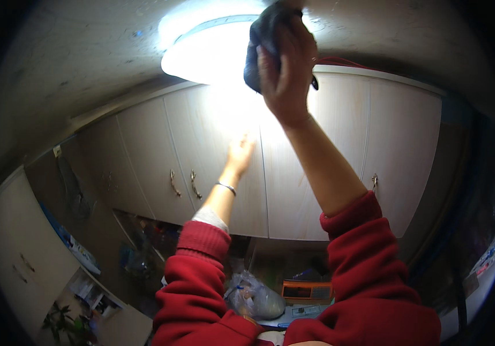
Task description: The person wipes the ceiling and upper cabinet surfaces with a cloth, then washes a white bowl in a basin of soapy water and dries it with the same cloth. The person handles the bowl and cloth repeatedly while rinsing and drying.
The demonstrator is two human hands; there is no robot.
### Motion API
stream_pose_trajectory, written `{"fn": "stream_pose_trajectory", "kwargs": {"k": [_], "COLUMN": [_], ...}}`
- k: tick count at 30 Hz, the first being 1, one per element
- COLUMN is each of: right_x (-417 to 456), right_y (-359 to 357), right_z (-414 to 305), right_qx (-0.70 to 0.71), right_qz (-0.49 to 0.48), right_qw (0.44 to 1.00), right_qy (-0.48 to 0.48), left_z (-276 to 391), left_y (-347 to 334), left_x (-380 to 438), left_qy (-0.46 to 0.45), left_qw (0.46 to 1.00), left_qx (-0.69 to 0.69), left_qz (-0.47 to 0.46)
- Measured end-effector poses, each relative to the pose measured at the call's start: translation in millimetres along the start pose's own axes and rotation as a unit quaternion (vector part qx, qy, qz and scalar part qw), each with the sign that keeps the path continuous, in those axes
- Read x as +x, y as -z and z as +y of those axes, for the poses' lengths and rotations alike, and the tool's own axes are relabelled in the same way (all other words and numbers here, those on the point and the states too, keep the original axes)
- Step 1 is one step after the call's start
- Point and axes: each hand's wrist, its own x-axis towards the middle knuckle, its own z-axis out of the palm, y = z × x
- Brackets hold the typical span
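Note:
My right hand [290, 80] is raised high, gripping a dark, bunched cloth [269, 30]. The cloth is up at the ceiling [100, 47] and covers the right side of a lit, round ceiling lamp [208, 54]; whether it touches the lamp or the ceiling cannot be told. Lower down, my left hand [241, 153] reaches forward with extended fingers and nothing visible in it. Behind it is a pale wood-grain wall cabinet door [238, 207]. Glare washes out its fingertips, so contact with the door is unclear.
Metal handles [194, 185] project from the cabinet doors. Below stand a filled clear plastic bag [254, 298] and an orange radio-like box [307, 290]. A leafy plant [63, 324] is at lower left, beside another pale cabinet [22, 242]. Red cable [344, 62] lies atop the wall cabinets.

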Motion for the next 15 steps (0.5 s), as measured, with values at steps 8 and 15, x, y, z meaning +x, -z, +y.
{"fn": "stream_pose_trajectory", "kwargs": {"k": [8, 15], "right_x": [-9, 5], "right_y": [42, 19], "right_z": [33, 48], "right_qx": [0.370, 0.318], "right_qz": [0.060, -0.068], "right_qw": [0.754, 0.720], "right_qy": [-0.540, -0.612], "left_z": [218, 282], "left_y": [68, 52], "left_x": [-7, 17], "left_qy": [0.055, -0.002], "left_qw": [0.944, 0.962], "left_qx": [-0.246, -0.255], "left_qz": [0.211, 0.100]}}
